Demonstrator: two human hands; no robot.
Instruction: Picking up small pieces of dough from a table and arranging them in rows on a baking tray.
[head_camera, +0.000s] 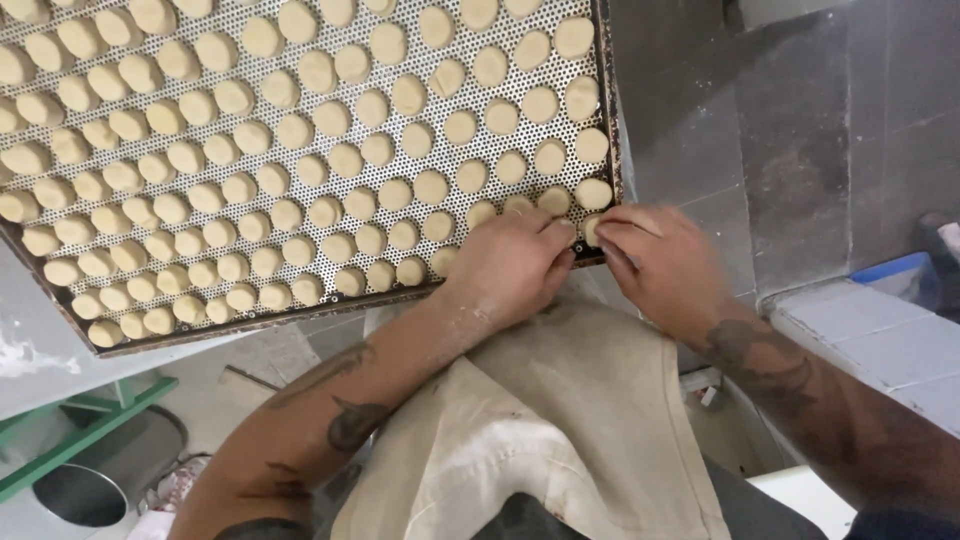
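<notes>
The head view looks down on a large perforated metal tray (400, 120) that is tilted in the picture and filled with many rows of small pale dough pieces (330, 70). The pieces lie close to each other but mostly apart, and they cover almost the whole tray.

Both hands are together at the near right corner of the tray. The left hand (510, 265) lies with its palm down over the tray edge, its fingers curled and its fingertips touching the last row. The right hand (655, 260) is just beside it, its fingers bent and pinching one dough piece (592, 230) at the corner. The fingertips of both hands almost meet around this piece, so neither hand is spread. There is flour on the left wrist.

Below the hands hangs a beige apron (560, 430). Right of the tray there is a grey wall (800, 120), and lower right a white tiled ledge (880, 350). At the lower left a green frame (90, 425) and a round metal bowl (85, 490) are seen.
</notes>
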